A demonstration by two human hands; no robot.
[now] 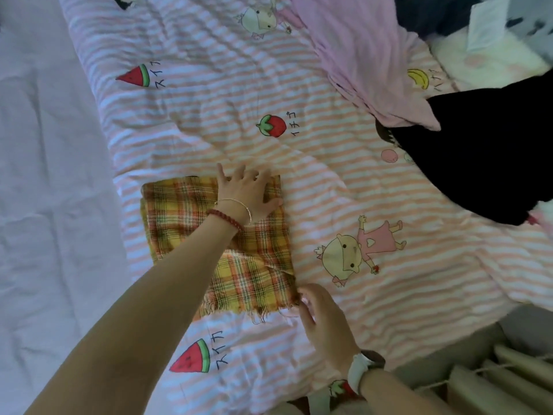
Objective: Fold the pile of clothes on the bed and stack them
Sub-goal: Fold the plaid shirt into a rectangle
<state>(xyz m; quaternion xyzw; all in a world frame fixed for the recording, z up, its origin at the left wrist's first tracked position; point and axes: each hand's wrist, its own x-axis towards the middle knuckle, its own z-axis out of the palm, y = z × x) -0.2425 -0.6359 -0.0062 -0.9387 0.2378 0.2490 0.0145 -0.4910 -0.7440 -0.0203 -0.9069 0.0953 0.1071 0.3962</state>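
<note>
A folded yellow and orange plaid cloth [185,223] lies flat on the pink-and-white striped quilt [344,181] that covers the bed, a little left of the middle of the view, its frayed fringe along the near edge. The left hand [245,194] reaches across it from the near left and lies palm down on the far right corner of the cloth, fingers spread and straight, pressing the fabric flat; a red bead bracelet [223,218] and a thin metal bangle [239,205] sit on that wrist. The right hand [318,313] is at the near right corner of the cloth, its fingers curled and pinching the fabric edge just where the fringe begins; a watch with a white strap [360,369] is on that wrist. The quilt is printed with watermelon slices, a strawberry, a banana and cartoon children. To the far right, well apart from the plaid cloth, a light pink garment [359,55] lies crumpled on the quilt, and a black garment [484,154] spreads just beside and partly under its near tip. More mixed fabrics, blurred, are heaped at the far right corner. A pale lavender sheet [45,175] runs down the left side of the bed.
</note>
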